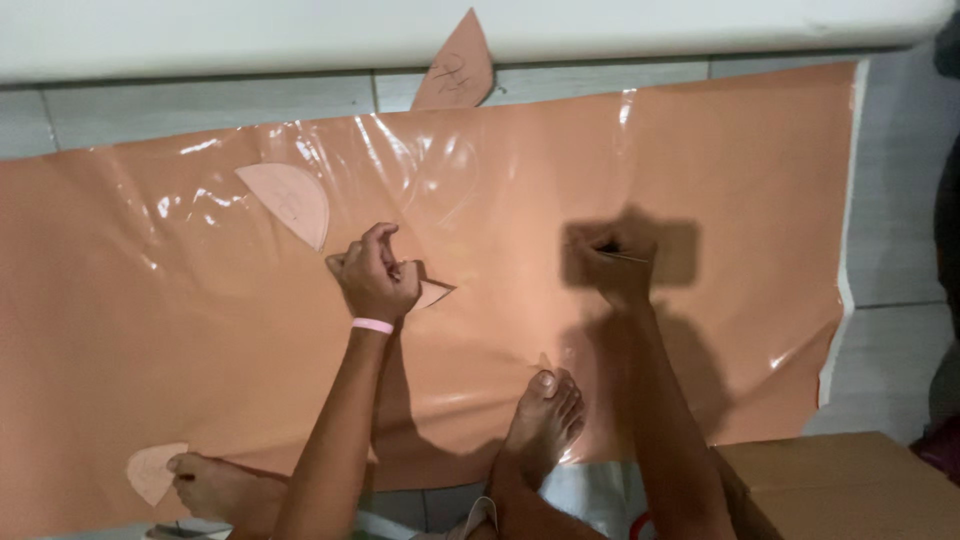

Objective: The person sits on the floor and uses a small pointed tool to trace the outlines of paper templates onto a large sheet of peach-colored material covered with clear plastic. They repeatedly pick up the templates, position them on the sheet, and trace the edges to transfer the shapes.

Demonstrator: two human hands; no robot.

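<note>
A large glossy peach sheet [700, 180] lies spread over the tiled floor. My left hand [378, 278], with a pink band on the wrist, is closed on a small pointed peach template [436, 293] and presses it onto the sheet. My right hand [612, 265] sits in shadow to the right. It is closed on a thin stick-like tool [628, 257] whose tip rests on the sheet. One bare foot [545, 415] stands on the sheet's near edge between my arms.
A half-round peach template [290, 200] lies on the sheet above my left hand. Another [455, 70] leans on the white ledge at the top. A third [150, 472] lies by my other foot [220, 488]. A cardboard box [850, 490] stands at bottom right.
</note>
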